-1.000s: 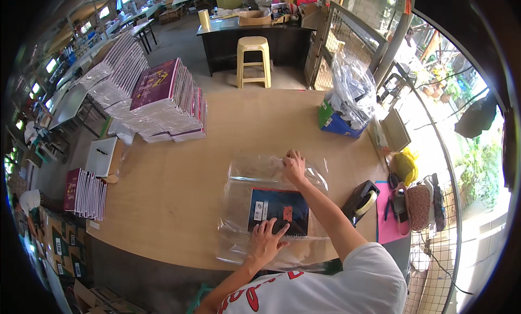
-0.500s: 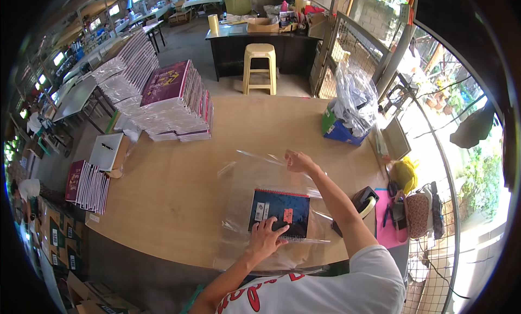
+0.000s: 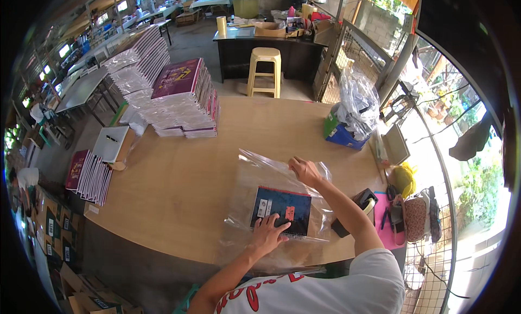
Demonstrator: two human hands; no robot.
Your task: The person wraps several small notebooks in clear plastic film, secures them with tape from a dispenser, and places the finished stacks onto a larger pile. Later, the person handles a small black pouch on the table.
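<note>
A spiral-bound notebook (image 3: 300, 205) with a dark blue cover and an orange-red label lies on clear plastic film at the table's near side. My left hand (image 3: 267, 232) rests on its lower left part, fingers spread and pressing down. A small black patch shows by the fingertips; I cannot tell what it is. Beyond the notebook, my right hand (image 3: 305, 172) is closed on the clear plastic film (image 3: 260, 161), whose far edge is lifted and creased. The film also reaches out past the notebook's left side and toward my body.
Tall stacks of spiral notebooks (image 3: 176, 80) stand at the far left, beside a white tray (image 3: 113, 144) and a smaller notebook pile (image 3: 92, 175). A tape dispenser (image 3: 364, 200) and pink sheet (image 3: 392, 227) are at right. A blue-green box (image 3: 346, 135) holds crumpled plastic.
My right hand has moved slightly right and toward me, drawing the film's far edge with it. The left hand stays on the notebook. The whole view has shifted a little.
</note>
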